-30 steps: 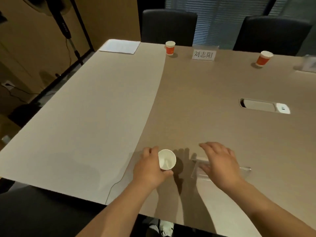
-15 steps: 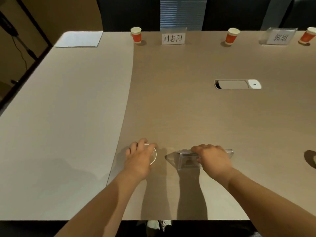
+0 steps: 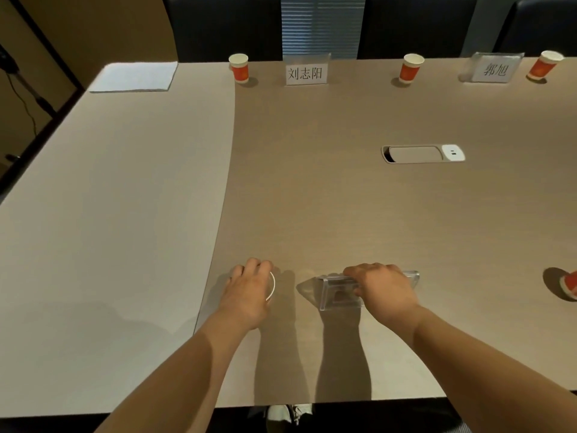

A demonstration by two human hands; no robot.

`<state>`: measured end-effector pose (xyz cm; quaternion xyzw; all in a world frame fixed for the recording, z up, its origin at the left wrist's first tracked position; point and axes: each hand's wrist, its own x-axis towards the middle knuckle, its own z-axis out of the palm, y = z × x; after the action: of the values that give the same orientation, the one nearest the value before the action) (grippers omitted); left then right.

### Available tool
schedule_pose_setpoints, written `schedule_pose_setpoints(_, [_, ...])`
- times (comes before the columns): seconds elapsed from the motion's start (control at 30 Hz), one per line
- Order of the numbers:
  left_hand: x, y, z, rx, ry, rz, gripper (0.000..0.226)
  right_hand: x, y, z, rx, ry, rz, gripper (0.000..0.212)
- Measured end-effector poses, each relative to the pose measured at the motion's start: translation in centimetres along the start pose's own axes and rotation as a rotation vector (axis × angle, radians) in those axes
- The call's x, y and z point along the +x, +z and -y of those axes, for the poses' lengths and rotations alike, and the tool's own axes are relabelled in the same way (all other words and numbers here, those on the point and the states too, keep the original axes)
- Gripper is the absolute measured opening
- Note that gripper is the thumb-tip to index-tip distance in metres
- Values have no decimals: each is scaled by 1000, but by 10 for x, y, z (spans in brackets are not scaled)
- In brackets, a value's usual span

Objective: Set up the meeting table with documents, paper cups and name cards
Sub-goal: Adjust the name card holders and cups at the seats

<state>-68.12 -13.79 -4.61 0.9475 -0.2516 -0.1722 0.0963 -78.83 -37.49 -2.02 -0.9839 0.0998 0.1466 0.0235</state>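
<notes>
My left hand (image 3: 249,292) curls over a paper cup (image 3: 271,287) just left of the clear name card holder (image 3: 338,290), which my right hand (image 3: 385,289) grips along its top edge. I judge the holder stiff, light and slippery; the cup crushable.

Meeting table (image 3: 312,189): matt top in two finishes, a smooth pale laminate at the left of the frame and a faintly grained, wood-look brown at the right, with a glossy white plastic socket cover (image 3: 453,152) set in at centre right. Clear, glossy plastic name-card holder (image 3: 337,290) at lower centre; white paper sheets (image 3: 134,76), matt, at upper left. Paper cups (image 3: 239,67) along the far edge, with orange printed walls and white rims.
</notes>
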Motion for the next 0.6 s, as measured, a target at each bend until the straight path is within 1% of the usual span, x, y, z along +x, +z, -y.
schedule_pose_setpoints(0.07, [-1,-3,1,15,9,7,70,2,-2,1,4,3,7,31])
schedule_pose_setpoints(0.1, [-1,-4,0,39,17,18,77,1,-2,1,11,3,8,33])
schedule_pose_setpoints(0.17, [-3,-6,-3,112,39,37,98,-3,-3,2,40,-1,0,45])
schedule_pose_setpoints(0.2, [-4,-7,-10,149,80,31,106,-9,-5,1,67,14,-9,52])
schedule_pose_setpoints(0.23, [-4,-7,-19,166,131,3,109,-15,-7,0,93,22,-34,56])
schedule_pose_setpoints(0.3, [-3,-11,-47,155,243,-60,106,-30,-13,-5,113,32,-79,58])
schedule_pose_setpoints(0.4, [-3,-15,-95,137,374,-109,97,-56,-22,-23,112,41,-106,58])
schedule_pose_setpoints(0.5, [-15,-15,-150,107,474,-123,85,-95,-32,-58,91,95,-119,57])
schedule_pose_setpoints(0.6, [-23,-11,-189,123,546,-112,70,-125,-38,-93,80,167,-114,54])
